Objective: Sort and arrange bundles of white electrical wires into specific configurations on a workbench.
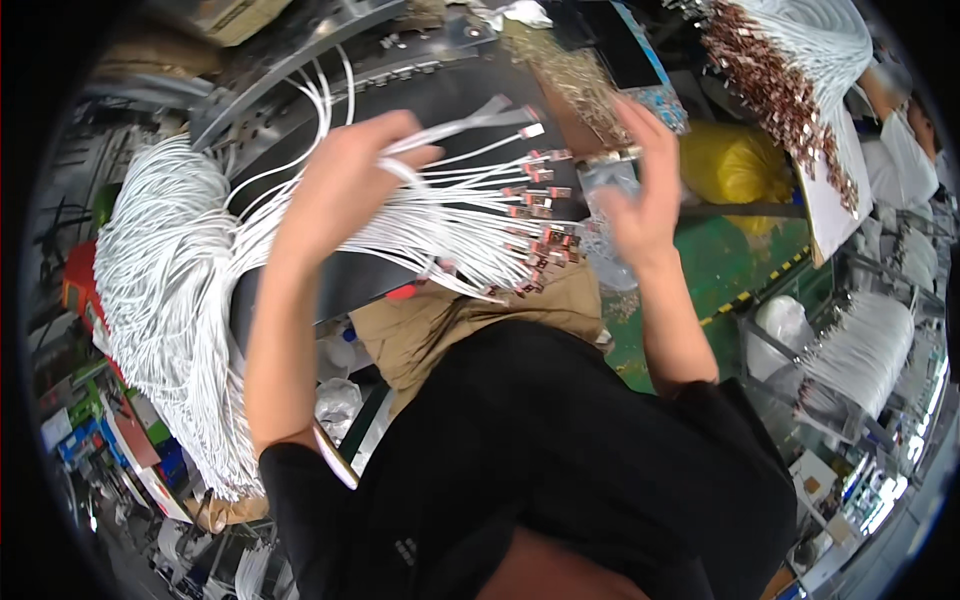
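Note:
My left hand (350, 180) is closed round a few white cables (455, 128), whose connector ends point to the right. Motion blurs the fingers and cables a little. Beneath it a fan of white cables (440, 215) with small metal-and-red connector ends lies across the dark work surface (400, 100). These cables run left into a thick bundle of white cables (165, 240) hanging over the left edge. To the right my right hand (648, 190) is open, thumb and fingers apart, beside a heap of small metal pieces (570, 75) in a brown tray.
A metal rail (290, 65) runs behind the work surface. A red button (401, 292) is at its near edge. A yellow bag (735, 165) stands right, by the green floor (735, 255). Copper-ended cables (790, 95) lie on a board at upper right; another cable rack (860, 350) stands below.

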A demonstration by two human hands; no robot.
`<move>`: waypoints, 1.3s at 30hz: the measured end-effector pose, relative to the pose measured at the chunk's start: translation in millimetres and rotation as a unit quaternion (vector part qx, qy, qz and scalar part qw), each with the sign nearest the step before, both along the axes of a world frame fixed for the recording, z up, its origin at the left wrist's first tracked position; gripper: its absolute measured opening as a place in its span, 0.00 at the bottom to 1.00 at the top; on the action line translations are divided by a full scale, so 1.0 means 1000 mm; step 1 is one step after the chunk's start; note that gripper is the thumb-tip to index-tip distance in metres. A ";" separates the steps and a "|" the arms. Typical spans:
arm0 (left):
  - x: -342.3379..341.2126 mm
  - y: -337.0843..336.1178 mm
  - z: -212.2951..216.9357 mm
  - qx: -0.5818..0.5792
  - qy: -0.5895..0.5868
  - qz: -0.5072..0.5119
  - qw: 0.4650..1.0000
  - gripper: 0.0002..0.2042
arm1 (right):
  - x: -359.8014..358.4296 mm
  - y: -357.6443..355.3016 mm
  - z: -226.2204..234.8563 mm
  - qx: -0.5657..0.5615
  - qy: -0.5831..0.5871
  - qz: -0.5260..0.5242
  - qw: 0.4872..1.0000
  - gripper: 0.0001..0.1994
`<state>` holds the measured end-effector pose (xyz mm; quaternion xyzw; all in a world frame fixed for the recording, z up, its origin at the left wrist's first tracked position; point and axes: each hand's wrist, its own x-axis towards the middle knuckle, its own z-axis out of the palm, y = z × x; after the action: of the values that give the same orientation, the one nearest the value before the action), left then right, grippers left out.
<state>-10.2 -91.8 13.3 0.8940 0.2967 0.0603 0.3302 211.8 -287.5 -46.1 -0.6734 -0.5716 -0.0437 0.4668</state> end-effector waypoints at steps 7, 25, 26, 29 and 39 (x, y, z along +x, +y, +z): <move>-0.032 0.020 -0.002 0.022 -0.023 0.061 0.998 0.13 | -0.029 0.107 0.044 -0.240 -0.196 0.134 0.941 0.24; -0.050 -0.030 -0.016 -0.121 0.025 0.093 0.988 0.15 | -0.007 0.115 -0.003 -0.177 -0.305 0.222 0.909 0.10; -0.051 -0.024 -0.016 -0.119 0.023 0.092 0.988 0.15 | 0.004 0.112 0.000 -0.189 -0.304 0.189 0.914 0.10; -0.062 0.003 -0.017 0.008 0.001 0.154 0.988 0.14 | 0.013 0.110 0.005 -0.208 -0.301 0.132 0.921 0.11; -0.075 0.007 0.020 -0.113 0.025 0.134 0.984 0.14 | 0.000 0.115 0.012 -0.166 -0.237 0.148 0.946 0.11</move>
<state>-85.6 -84.4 33.3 0.8040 0.4271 0.0477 0.4109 211.8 -172.3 -34.1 -0.6191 -0.7583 -0.0368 0.2006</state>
